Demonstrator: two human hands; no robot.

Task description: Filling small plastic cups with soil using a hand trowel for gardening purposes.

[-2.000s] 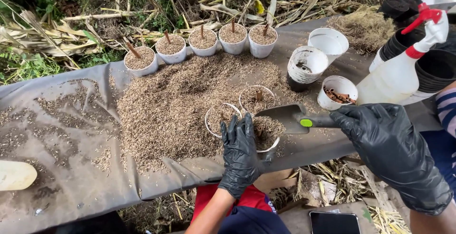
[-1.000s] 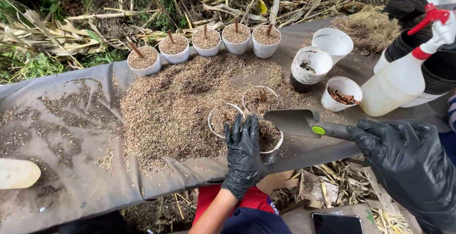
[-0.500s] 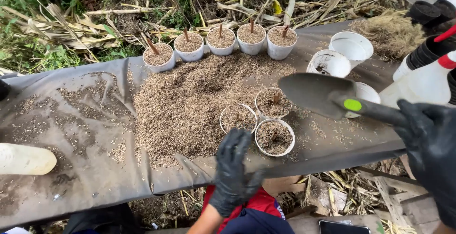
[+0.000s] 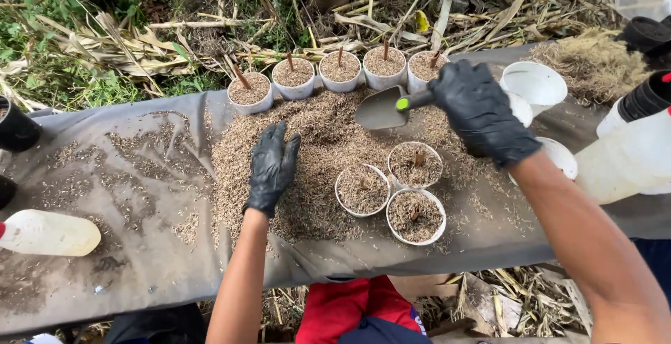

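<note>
Trowel (image 4: 383,109) blade leftward, handle rightward

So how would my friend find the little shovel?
Look at the dark sheet covered with a brown pile of husks. At its far side, the right hand in a black glove holds the scoop. It is the only grey metal thing, with a green dot on its handle.

No packages, labels, signs or screens visible
</note>
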